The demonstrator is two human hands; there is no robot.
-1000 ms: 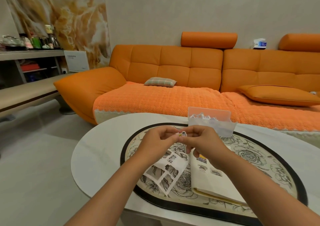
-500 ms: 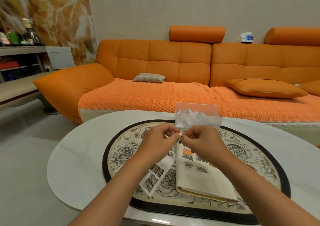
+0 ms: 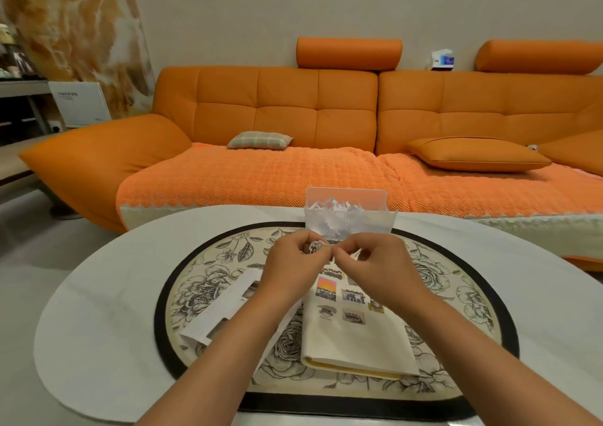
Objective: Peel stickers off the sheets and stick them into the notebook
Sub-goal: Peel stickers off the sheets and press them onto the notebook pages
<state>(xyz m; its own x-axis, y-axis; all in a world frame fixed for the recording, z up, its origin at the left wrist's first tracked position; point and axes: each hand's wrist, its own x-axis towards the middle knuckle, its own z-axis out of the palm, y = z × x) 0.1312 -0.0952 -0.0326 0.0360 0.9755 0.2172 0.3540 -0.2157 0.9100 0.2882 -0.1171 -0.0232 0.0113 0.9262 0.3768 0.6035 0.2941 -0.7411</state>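
Sticker (image 3: 316,247) between left hand (image 3: 293,264), right hand (image 3: 375,262)

- I counted two hands: one left hand (image 3: 293,264) and one right hand (image 3: 375,264).
- I saw one loose sticker (image 3: 316,247).
- One notebook (image 3: 355,344) lay open beside one peeled sheet (image 3: 222,308).
- One clear box (image 3: 347,212) stood on the desk (image 3: 98,311).
- The sofa (image 3: 287,106) carried two headrests (image 3: 349,53) and one plaid cushion (image 3: 259,139).

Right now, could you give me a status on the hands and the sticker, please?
Left hand and right hand pinch small sticker above open notebook. Several stickers already on page. Used sheet left of notebook, not in the way.
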